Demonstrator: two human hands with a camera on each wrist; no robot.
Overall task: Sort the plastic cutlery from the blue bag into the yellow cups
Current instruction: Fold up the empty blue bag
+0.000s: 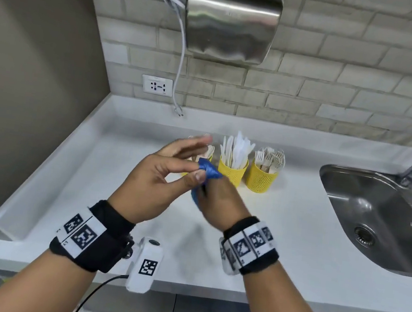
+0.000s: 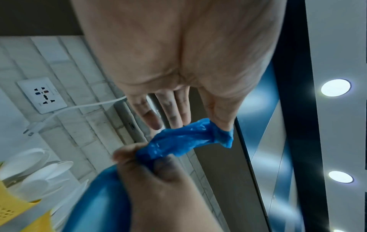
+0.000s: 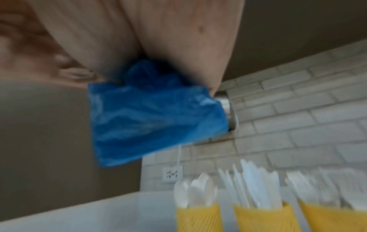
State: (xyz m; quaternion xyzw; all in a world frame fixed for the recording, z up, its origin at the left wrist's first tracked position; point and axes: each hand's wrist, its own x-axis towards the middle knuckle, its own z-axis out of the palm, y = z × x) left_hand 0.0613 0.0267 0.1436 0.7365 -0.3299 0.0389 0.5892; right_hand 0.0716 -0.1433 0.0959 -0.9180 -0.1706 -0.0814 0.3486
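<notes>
— How many cups do you have on the counter (image 1: 284,214)?

— Three yellow cups in a row near the back wall: the middle cup (image 1: 232,171) bristles with white knives, the right cup (image 1: 261,179) holds forks, and the left cup (image 1: 193,164) sits mostly hidden behind your left hand (image 1: 159,175). All the cutlery stands handle-down, tips up.

— And the bag?

— One blue bag (image 1: 209,172), crumpled, held in the air between your hands, in front of the cups. Its long axis runs from upper left to lower right in the head view.

— What are your hands doing?

— Your left thumb and forefinger pinch the bag's upper end; the other three fingers (image 2: 174,109) are spread straight. Your right hand (image 1: 222,203) is closed around its lower part.

— Anything else?

— One steel sink (image 1: 346,202) to your right, one hand dryer (image 1: 231,24) on the brick wall, one socket (image 1: 157,85).
</notes>
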